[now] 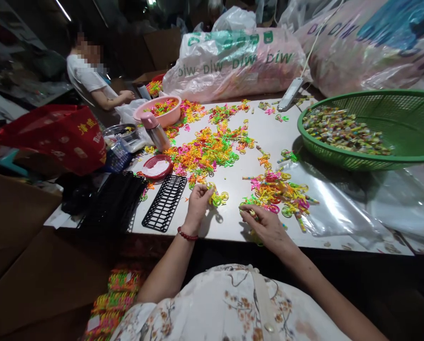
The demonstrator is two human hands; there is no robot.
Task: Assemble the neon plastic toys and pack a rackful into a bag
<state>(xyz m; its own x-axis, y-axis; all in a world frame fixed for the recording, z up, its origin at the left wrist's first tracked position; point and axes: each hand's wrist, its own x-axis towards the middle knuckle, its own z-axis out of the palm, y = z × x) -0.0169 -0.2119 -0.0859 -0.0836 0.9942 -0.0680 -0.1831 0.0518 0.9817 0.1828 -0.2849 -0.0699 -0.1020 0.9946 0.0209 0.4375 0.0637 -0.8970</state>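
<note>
My left hand, with a red bead bracelet on the wrist, pinches a small yellow-green plastic piece above the white table. Over the table's front part, my right hand has its fingers together around something small that I cannot make out. Beside and behind it lies a pile of coloured plastic pieces with patterned sticks. A larger heap of loose bright pieces spreads across the middle. Left of my left hand lies a black plastic grid.
A green basket of small wrapped items stands right, near clear plastic bags. At left are a red round basket, pink bottle, pink basin and stacked black grids. A person works at back left.
</note>
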